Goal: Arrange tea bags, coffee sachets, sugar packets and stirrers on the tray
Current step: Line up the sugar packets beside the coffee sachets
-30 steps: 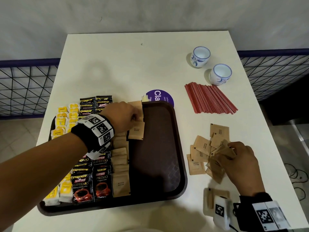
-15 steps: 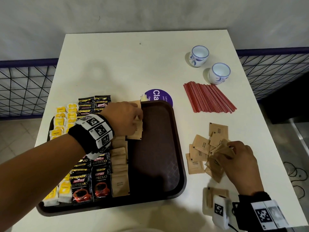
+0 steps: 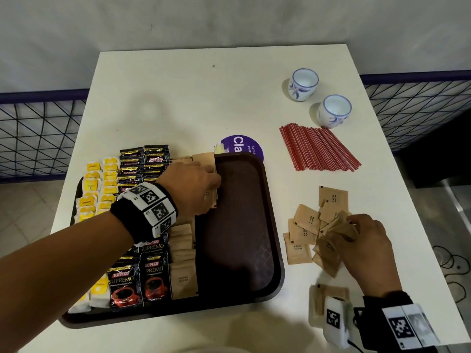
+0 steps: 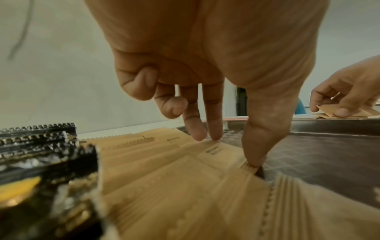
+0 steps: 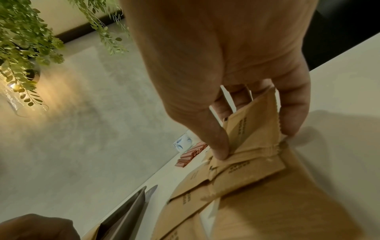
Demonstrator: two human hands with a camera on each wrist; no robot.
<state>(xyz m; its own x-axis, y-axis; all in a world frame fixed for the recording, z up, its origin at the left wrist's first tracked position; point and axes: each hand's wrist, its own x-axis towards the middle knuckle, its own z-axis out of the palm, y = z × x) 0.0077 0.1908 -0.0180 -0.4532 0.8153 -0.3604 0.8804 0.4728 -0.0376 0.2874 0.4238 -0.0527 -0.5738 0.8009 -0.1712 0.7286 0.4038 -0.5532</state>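
A dark brown tray holds columns of yellow tea bags, black coffee sachets and a row of brown sugar packets. My left hand hovers over the far end of that row. Thumb and two straight fingers pinch one sugar packet by its ends as it lies flat on the row. To the right of the tray, my right hand pinches upright sugar packets over a loose pile. Red stirrers lie on the table beyond it.
Two white-and-blue cups stand at the far right of the white table. A purple round sticker lies behind the tray. The tray's right half is bare. Wire fencing runs along both sides of the table.
My left hand has brought its sugar packet left and down from the tray's middle onto the sugar row. The right hand has stayed on the loose pile.
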